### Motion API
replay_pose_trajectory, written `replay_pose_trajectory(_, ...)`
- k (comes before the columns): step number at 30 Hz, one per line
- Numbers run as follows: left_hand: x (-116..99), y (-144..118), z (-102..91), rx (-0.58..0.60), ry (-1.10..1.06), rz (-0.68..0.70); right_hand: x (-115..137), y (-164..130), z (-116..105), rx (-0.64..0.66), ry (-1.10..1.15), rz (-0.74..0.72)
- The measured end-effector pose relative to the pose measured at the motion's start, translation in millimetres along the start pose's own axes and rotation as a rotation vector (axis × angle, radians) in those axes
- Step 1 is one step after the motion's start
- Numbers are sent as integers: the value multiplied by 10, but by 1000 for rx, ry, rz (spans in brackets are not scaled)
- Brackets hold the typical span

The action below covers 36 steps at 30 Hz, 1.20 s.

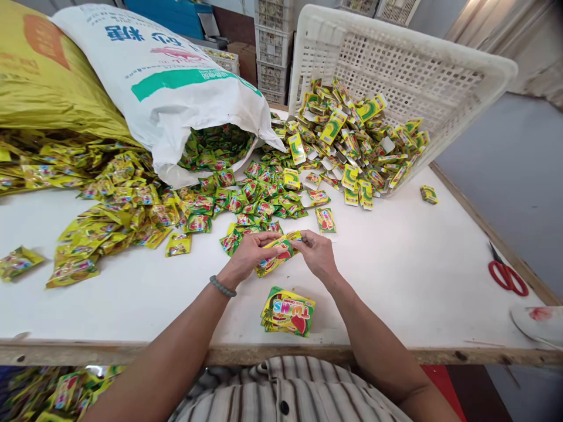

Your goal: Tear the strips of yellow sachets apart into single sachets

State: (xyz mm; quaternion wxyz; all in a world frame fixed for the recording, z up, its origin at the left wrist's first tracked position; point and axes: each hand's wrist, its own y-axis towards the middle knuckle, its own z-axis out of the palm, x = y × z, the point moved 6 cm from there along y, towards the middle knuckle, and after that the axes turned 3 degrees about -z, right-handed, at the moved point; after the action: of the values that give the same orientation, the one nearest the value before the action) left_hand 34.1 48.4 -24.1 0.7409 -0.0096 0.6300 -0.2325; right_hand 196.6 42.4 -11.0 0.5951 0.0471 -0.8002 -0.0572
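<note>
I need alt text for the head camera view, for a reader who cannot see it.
Two bare hands, the left hand and right hand, hold a yellow-green sachet between them above a white table. A small stack of packets lies near the table edge; loose packets spill from a white sack and a tipped white crate.

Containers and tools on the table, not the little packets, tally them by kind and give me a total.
Sacks: 2, a white one and a yellow one
White plastic crate, tipped on its side: 1
Red scissors: 1
Total: 4
Both hands, left and right, hold a packet between them.
</note>
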Motion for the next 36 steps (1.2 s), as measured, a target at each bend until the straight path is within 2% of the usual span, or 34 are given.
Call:
replay_pose_trajectory(3, -18, -10, -14, -34, -8, -5, 26, -8, 11, 54, -11, -39)
replay_pose_trajectory(8, -46, -11, -12, -23, -12, 14, 52, 0, -65, -85, 15, -40)
replay_pose_trajectory(11, -43, -14, -47, -29, 26, 24, 44, 10, -18, 4, 46, -24)
replay_pose_trajectory(16, 10, -14, -58, 61, 57, -23, -39, 16, -41, 215, 149, 100)
replay_pose_trajectory(19, 29, -19, -51, 83, 39, -42, 24, -1, -30, 317, 59, 34)
replay_pose_trajectory(21, 31, -23, -48, 71, 32, -43, 72, -21, 8, 334, -54, -22)
replay_pose_trajectory(24, 14, -26, -45, 37, 2, -30, 104, -41, 49, 255, -150, -55)
replay_pose_trajectory(27, -22, -23, -37, 0, -33, -8, 120, -42, -7, 35, -163, -79)
replay_pose_trajectory(29, -44, -22, -31, -27, -44, 1, 118, -45, -32, -62, -148, -84)
replay_pose_trajectory(32, -66, -23, -21, -57, -64, 16, 123, -40, -8, -65, -158, -96)
replay_pose_trajectory(36, -49, -23, -7, -58, -92, 9, 159, -42, 54, 47, -191, -91)
